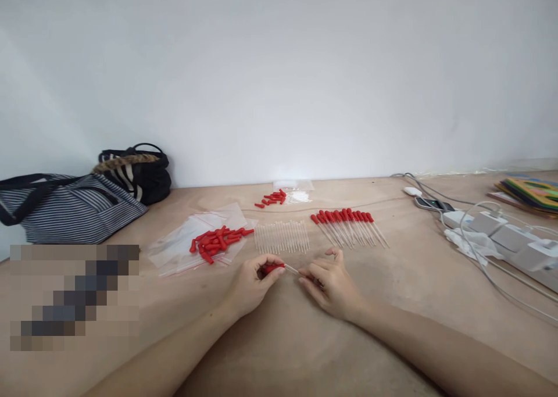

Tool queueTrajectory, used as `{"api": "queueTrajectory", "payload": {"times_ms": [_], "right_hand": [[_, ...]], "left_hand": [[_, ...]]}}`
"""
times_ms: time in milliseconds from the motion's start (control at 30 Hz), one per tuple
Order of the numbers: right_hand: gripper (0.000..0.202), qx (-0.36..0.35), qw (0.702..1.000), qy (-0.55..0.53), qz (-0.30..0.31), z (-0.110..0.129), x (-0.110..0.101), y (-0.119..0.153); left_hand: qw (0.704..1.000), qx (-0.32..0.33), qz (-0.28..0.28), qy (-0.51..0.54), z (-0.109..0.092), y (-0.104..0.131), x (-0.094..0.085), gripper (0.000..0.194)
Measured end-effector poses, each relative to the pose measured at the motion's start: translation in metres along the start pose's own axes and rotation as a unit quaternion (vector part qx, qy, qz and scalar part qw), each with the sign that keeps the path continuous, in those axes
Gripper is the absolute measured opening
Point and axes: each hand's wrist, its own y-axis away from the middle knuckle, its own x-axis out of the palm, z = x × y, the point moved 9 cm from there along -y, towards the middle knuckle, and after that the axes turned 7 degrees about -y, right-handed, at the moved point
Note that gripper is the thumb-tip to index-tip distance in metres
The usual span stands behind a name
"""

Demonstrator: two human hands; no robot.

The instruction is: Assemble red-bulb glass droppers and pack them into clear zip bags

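A red rubber dropper bulb (274, 267) is pinched between the thumb and fingers of my left hand (257, 281). My right hand (329, 283) grips the far end of a thin clear dropper tube (291, 269), which meets the bulb's mouth; how deep it sits inside, I cannot tell. Beyond my hands lies a row of bare clear tubes (281, 237). To its right, several droppers with red bulbs fitted (349, 225) lie side by side. Loose red bulbs (213, 243) are heaped on clear plastic bags (174, 249) at the left.
More red bulbs (272, 198) lie near the wall beside a clear bag (299, 190). A striped bag (82, 208) and a black bag (152, 176) stand at the left. Chargers (514, 240), cables, a phone (433, 204) and coloured sheets (529, 193) occupy the right side.
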Motion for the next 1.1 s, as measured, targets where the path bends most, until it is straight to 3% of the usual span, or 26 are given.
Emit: {"api": "queueTrajectory", "payload": {"times_ms": [333,667,1100], "right_hand": [[0.016,-0.077,0.996,0.037,-0.023,0.013,0.000,0.005],[0.022,-0.161,0.983,0.086,-0.016,0.022,-0.009,0.004],[0.021,-0.150,0.985,0.076,-0.039,0.018,-0.015,-0.003]], "left_hand": [[0.992,-0.064,-0.012,0.109,0.008,0.004,0.006,0.020],[0.991,-0.062,0.015,0.116,0.006,0.006,0.012,0.019],[0.997,-0.035,0.023,0.071,-0.001,0.008,0.015,0.017]]}}
